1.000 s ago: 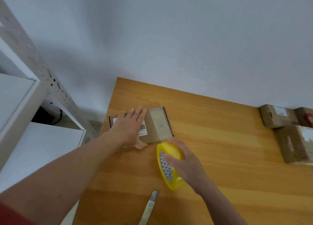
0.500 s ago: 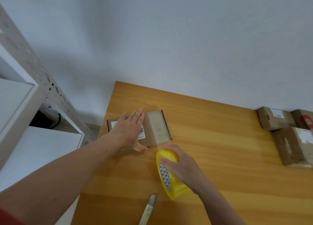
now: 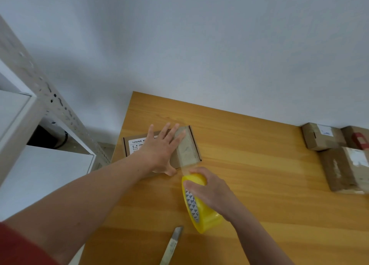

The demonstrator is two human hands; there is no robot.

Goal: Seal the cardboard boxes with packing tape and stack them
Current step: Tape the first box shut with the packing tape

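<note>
Box (image 3: 187, 147): flat brown cardboard with a white label, at the desk's (image 3: 259, 185) 10 o'clock corner; likely light and stiff, best steadied from above.
Left hand (image 3: 161, 147): grip spread flat, pressing the lid.
Tape roll (image 3: 199, 203): yellow, at 6 o'clock of the box; a clear strip spans the lid.
Right hand (image 3: 211, 191): grip closed around the roll.
Sealed boxes (image 3: 339, 157): grouped at 3 o'clock.
</note>
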